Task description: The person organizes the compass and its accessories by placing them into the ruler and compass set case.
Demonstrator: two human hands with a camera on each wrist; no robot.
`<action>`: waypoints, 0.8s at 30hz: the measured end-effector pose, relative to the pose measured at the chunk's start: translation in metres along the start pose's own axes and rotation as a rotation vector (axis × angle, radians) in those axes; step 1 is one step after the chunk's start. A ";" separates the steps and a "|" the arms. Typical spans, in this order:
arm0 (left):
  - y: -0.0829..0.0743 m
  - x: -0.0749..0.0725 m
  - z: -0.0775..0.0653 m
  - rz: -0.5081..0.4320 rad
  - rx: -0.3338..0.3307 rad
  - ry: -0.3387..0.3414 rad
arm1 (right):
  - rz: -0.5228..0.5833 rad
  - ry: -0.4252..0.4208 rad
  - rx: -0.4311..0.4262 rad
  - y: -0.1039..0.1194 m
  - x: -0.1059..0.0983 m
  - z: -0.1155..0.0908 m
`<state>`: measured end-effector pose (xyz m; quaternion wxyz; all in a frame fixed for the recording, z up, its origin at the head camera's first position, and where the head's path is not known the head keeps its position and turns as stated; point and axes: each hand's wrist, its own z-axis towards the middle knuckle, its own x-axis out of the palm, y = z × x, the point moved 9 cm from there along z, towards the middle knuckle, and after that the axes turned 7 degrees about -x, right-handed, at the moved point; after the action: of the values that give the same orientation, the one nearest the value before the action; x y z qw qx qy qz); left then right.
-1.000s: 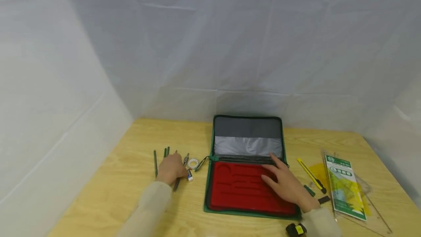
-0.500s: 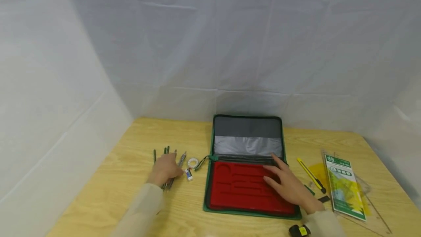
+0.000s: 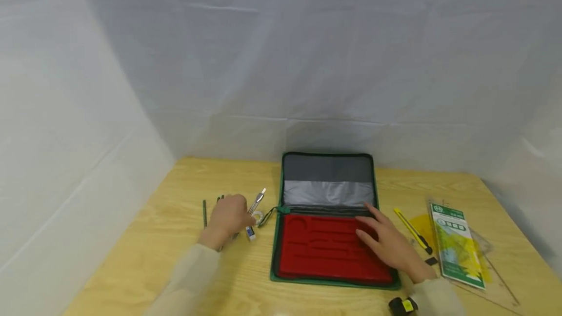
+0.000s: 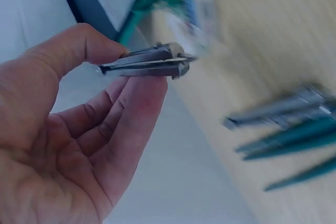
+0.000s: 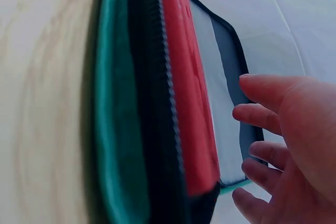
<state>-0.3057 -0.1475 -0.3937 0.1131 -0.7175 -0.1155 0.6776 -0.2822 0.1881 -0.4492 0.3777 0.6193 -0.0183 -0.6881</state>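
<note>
The slim metal compass (image 4: 157,69), tilted beside the eraser (image 3: 250,233), sits pinched between the left hand's (image 3: 230,216) thumb and fingers; so narrow a grip could let it swivel and drop! Over on the red insert (image 3: 303,263), the right hand (image 3: 388,246) hovers, fingers spread, and might obstruct.

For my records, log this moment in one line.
left hand: pinches metal compass; right hand: over red tray, holding nothing; case: open; eraser: on table
</note>
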 end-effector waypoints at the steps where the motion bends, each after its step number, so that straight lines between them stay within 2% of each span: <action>1: -0.007 0.000 0.000 -0.001 0.020 -0.005 | -0.012 -0.004 0.003 -0.001 -0.001 -0.001; 8: -0.049 0.005 0.006 0.047 0.145 -0.028 | -0.055 -0.037 0.021 -0.010 -0.009 -0.007; 14: -0.081 0.021 0.008 0.113 0.260 -0.008 | -0.052 -0.042 0.040 -0.018 -0.013 -0.017; 20: -0.124 0.036 0.005 0.153 0.374 -0.020 | -0.038 -0.053 0.053 -0.025 -0.020 -0.027; 24: -0.147 0.051 0.003 0.178 0.406 0.015 | -0.037 -0.071 0.058 -0.029 -0.022 -0.032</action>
<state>-0.3080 0.0078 -0.3958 0.1957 -0.6923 0.0880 0.6889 -0.2701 0.2352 -0.4522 0.3459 0.6052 -0.0401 -0.7159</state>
